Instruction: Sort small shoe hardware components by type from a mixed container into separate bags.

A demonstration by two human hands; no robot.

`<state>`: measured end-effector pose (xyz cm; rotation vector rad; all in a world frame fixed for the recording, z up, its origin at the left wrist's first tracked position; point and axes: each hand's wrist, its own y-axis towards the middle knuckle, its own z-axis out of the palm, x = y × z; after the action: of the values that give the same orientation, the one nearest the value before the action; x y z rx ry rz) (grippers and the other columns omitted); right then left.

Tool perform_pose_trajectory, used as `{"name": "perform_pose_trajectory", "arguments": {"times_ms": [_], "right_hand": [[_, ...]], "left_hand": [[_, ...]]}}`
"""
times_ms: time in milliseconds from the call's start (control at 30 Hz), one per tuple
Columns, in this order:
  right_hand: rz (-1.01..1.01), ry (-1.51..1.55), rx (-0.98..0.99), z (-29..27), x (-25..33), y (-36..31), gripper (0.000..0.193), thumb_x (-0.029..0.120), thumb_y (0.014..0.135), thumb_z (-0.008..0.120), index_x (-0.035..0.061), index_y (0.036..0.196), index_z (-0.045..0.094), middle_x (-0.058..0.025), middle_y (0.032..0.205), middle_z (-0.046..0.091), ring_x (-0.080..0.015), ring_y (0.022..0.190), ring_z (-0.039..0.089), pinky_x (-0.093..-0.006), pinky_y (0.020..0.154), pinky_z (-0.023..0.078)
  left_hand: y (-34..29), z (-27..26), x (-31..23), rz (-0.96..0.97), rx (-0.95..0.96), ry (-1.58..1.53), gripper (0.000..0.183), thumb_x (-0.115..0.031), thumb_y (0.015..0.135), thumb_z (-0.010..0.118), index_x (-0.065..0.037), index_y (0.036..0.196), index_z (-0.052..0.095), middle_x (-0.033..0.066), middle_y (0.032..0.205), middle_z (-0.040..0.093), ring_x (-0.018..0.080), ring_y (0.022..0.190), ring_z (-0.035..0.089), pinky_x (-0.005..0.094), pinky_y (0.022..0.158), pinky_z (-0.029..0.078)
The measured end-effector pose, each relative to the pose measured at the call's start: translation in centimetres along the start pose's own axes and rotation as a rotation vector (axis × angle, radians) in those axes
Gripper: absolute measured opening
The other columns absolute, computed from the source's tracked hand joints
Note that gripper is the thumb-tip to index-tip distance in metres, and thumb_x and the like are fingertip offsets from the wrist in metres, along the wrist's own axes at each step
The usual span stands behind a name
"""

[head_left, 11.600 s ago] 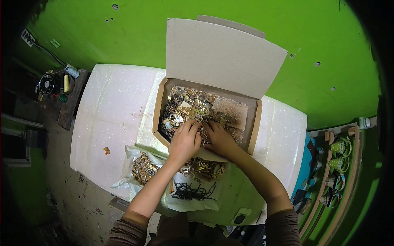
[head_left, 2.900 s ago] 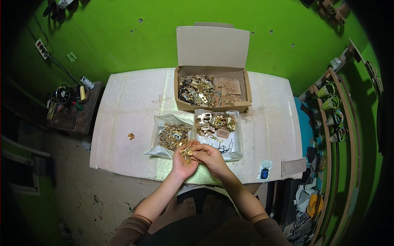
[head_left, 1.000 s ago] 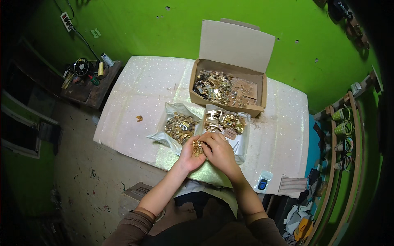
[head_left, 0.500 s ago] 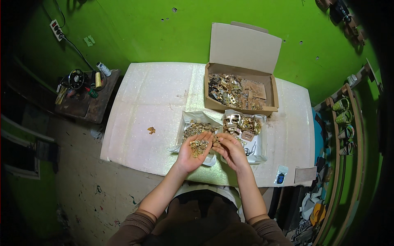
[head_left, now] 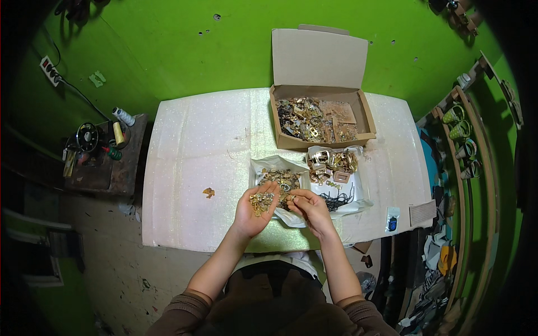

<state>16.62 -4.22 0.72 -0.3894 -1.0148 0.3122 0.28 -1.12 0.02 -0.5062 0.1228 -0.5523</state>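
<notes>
Hold the left hand (head_left: 250, 217) level, grip released, palm up beneath gold pieces (head_left: 260, 204) near the white-lined tray (head_left: 258, 166); the right hand (head_left: 315, 213) pinches a small piece (head_left: 291, 197), best held over that tray

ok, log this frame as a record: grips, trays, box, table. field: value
left grip: open, palm up, holding loose shiny pieces
right grip: fingertips together, seemingly on a small piece
left tray: white-lined, holds metal bits
right tray: white-lined; buckles at far end, black beads nearer
box: cardboard, behind trays, lid up, mixed bits inside
table: white, glittery cover
</notes>
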Motion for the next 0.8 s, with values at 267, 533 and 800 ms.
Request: {"name": "perform_pose_trajectory", "arguments": {"times_ms": [267, 533, 800], "right_hand": [[-0.039, 0.04, -0.145, -0.8, -0.8, -0.1, 0.022, -0.002, 0.081, 0.047, -0.0064, 0.102, 0.049, -0.0131, 0.089, 0.058, -0.0152, 0.08, 0.058, -0.0192, 0.07, 0.049], [-0.165, -0.042, -0.174, 1.0, 1.1, 0.3, 0.023, 0.004, 0.084, 0.046, -0.005, 0.105, 0.048, -0.0147, 0.097, 0.057, -0.0151, 0.079, 0.059, -0.0201, 0.061, 0.048], [-0.366, -0.636, -0.091, 4.1, 1.8, -0.7, 0.022, 0.007, 0.082, 0.048, 0.0022, 0.103, 0.054, -0.0089, 0.1, 0.056, -0.0128, 0.075, 0.058, -0.0226, 0.06, 0.045]], "left_hand": [[0.0, 1.1, -2.3, -0.017, 0.039, -0.088, 0.027, -0.012, 0.084, 0.035, 0.005, 0.104, 0.044, 0.0155, 0.111, 0.048, 0.0252, 0.108, 0.045, 0.0342, 0.095, 0.038], [0.7, 1.5, -2.7, 0.026, 0.035, -0.039, 0.029, -0.013, 0.085, 0.035, 0.005, 0.105, 0.044, 0.0147, 0.11, 0.049, 0.0253, 0.107, 0.046, 0.0345, 0.093, 0.039], [1.2, 2.1, -1.1, -0.038, 0.054, 0.031, 0.032, -0.015, 0.086, 0.031, 0.004, 0.108, 0.045, 0.0141, 0.111, 0.049, 0.0239, 0.108, 0.045, 0.033, 0.093, 0.039]]}}
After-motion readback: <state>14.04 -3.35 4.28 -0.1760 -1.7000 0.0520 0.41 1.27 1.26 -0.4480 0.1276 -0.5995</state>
